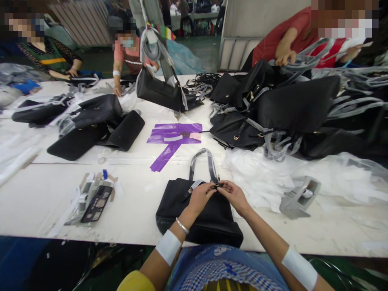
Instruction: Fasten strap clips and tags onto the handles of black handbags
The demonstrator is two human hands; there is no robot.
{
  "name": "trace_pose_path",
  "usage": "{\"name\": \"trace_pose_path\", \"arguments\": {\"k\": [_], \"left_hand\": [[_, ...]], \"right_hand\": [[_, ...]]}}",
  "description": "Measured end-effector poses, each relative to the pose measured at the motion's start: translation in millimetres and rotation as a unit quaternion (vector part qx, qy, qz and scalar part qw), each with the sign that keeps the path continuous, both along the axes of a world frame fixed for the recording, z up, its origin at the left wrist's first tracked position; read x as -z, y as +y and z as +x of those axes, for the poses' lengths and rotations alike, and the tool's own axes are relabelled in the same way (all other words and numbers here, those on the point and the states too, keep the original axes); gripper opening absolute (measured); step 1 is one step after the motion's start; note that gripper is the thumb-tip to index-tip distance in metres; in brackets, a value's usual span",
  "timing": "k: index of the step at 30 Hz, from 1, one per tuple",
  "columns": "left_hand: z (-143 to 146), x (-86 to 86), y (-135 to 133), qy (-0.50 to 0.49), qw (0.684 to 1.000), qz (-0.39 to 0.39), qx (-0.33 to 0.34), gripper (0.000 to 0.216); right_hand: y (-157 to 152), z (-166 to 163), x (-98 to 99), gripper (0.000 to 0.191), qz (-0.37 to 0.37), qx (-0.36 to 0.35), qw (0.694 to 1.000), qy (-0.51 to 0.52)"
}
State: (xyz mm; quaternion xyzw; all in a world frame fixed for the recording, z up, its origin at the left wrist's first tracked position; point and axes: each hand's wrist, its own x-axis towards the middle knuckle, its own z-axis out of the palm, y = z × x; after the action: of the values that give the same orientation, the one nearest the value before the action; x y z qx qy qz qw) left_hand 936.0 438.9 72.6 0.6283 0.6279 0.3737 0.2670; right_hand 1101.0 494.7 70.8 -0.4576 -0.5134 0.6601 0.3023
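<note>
A black handbag [212, 222] lies on the white table right in front of my body. Its handle [206, 152], wrapped in clear plastic, stands up from the far edge. My left hand [200, 197] and my right hand [235, 197] meet at the base of the handle's right side. The fingers of both are pinched on a small black strap tab [217, 186] with gold-coloured metal beside it. My fingertips partly hide the tab. Another strap end with a buckle [190, 190] shows just left of my left hand.
Black bags [297, 103] pile up at right, behind white wrapping sheets [257, 173] and a tape dispenser [301, 198]. More bags [79, 139] lie at left. A phone [97, 204] rests nearer. Purple tape [165, 155] marks the table; another bag [159, 91] hangs beyond. Co-workers sit across.
</note>
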Motion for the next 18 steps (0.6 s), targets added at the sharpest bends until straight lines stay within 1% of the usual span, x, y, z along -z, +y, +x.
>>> {"name": "trace_pose_path", "arguments": {"k": [2,6,11,14,18], "left_hand": [[1.0,0.3,0.1,0.015,1.0,-0.002,-0.001,0.024],[3.8,-1.1,0.7,0.053,0.999,0.009,0.0,0.02],[10.5,-4.6,1.8,0.158,0.987,0.022,-0.012,0.012],[15.7,-6.5,1.8,0.199,0.979,0.031,-0.031,0.009],[19.1,-9.2,2.4,0.209,0.975,0.062,-0.04,0.011]], "right_hand": [[1.2,1.4,0.7,0.04,0.009,-0.017,1.0,0.002],[3.5,3.0,2.2,0.044,0.044,-0.03,0.998,-0.029],[3.4,1.8,3.8,0.047,0.082,-0.028,0.994,-0.065],[2.6,0.2,1.7,0.043,0.118,-0.03,0.987,-0.109],[2.9,-2.1,-5.6,0.035,0.172,-0.016,0.97,-0.172]]}}
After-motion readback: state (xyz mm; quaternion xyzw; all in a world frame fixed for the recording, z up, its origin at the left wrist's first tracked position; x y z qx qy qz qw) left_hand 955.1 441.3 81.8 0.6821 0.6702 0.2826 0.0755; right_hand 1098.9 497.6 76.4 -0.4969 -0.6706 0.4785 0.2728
